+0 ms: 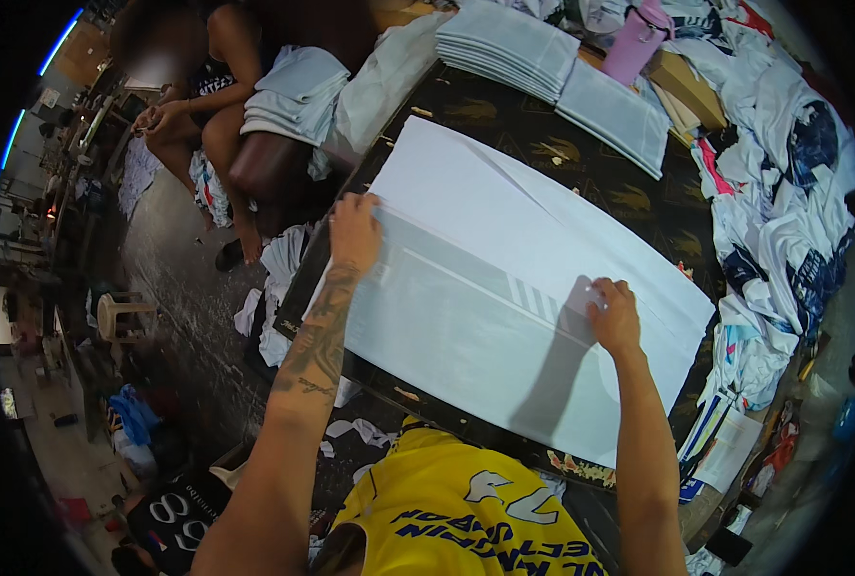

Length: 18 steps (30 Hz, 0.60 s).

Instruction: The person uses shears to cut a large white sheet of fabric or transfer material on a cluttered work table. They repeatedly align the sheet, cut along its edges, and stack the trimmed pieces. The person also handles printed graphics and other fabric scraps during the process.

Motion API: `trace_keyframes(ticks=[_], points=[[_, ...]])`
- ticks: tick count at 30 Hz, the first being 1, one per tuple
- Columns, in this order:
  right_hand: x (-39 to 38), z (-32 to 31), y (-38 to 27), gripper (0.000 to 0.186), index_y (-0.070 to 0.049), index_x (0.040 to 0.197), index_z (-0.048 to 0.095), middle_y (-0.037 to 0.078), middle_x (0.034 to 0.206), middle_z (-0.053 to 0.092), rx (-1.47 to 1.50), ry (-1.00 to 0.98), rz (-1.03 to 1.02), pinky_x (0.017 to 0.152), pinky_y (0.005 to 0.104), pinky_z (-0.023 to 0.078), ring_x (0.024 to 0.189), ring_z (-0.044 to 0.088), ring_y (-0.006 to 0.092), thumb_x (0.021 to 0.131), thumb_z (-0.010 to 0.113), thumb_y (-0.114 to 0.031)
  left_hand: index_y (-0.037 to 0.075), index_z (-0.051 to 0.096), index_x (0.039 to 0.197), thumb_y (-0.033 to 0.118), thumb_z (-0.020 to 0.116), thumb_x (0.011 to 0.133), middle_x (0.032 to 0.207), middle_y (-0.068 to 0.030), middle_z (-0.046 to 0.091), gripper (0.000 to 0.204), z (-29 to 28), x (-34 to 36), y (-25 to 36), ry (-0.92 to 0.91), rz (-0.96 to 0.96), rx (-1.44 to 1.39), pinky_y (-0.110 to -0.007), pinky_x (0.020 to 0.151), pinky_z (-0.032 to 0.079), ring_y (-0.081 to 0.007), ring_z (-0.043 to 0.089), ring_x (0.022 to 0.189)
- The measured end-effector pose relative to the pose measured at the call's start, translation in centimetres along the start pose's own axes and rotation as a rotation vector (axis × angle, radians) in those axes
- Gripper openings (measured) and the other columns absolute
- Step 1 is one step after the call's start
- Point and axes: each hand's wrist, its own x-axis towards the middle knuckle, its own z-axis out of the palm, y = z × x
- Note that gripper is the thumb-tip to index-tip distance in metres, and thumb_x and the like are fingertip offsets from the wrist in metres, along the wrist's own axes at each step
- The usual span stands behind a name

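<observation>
A pale grey, thin fabric panel (pixel 446 331) with light stripes lies over large white sheets (pixel 475 182) on a dark patterned table. At the panel's far left corner, my left hand (pixel 355 235) has its fingers bent over the edge and closed on it. My right hand (pixel 618 317) is over the right part of the panel, fingers curled but apart, with nothing seen between them. A long shadow falls beside it on the panel. Whether its fingertips touch the surface is hard to tell.
Folded grey-white cloth stacks (pixel 509 53) and a pink tumbler (pixel 637 43) stand at the table's far side. Heaped printed garments (pixel 763 221) line the right. A seated person (pixel 221 86) is at the far left beside folded cloth (pixel 298 91). A plastic stool (pixel 125 315) stands left.
</observation>
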Motion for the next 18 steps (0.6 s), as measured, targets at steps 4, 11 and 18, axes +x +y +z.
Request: trace_keyframes(ticks=[4,11,18], points=[[-4.1,-1.0,0.2,0.014,-0.003,0.105,0.072,0.014,0.091,0.068,0.169,0.033,0.060,0.081,0.0402,0.054,0.086,0.067,0.0315,0.092,0.077,-0.007,0.003,0.066,0.104,0.018,0.069,0.103,0.087,-0.0130,0.069,0.015,-4.4,-1.1,-5.6,0.199,-0.245,-0.410,-0.041,0.072,0.052,-0.0315,0.068,0.079],[-21.5,1.9,-0.6,0.025,0.003,0.092,0.075,0.005,0.074,0.073,0.437,-0.514,0.476,0.066,0.0317,0.051,0.068,0.065,0.0131,0.100,0.080,-0.020,-0.004,0.067,0.081,0.030,0.076,0.103,0.062,-0.0077,0.066,0.041,-10.2,-16.9,-8.0,-0.156,-0.797,-0.528,-0.033,0.046,0.048,-0.0140,0.064,0.050],[-28.3,6.2,0.2,0.039,0.000,0.102,0.074,0.008,0.083,0.073,0.843,-0.556,0.869,0.069,0.0326,0.056,0.074,0.070,0.0155,0.105,0.073,-0.038,-0.003,0.070,0.090,0.022,0.084,0.092,0.065,-0.0083,0.066,0.029,-10.0,-19.2,-7.1,-0.140,-0.852,-0.576,-0.038,0.051,0.051,-0.0205,0.067,0.054]])
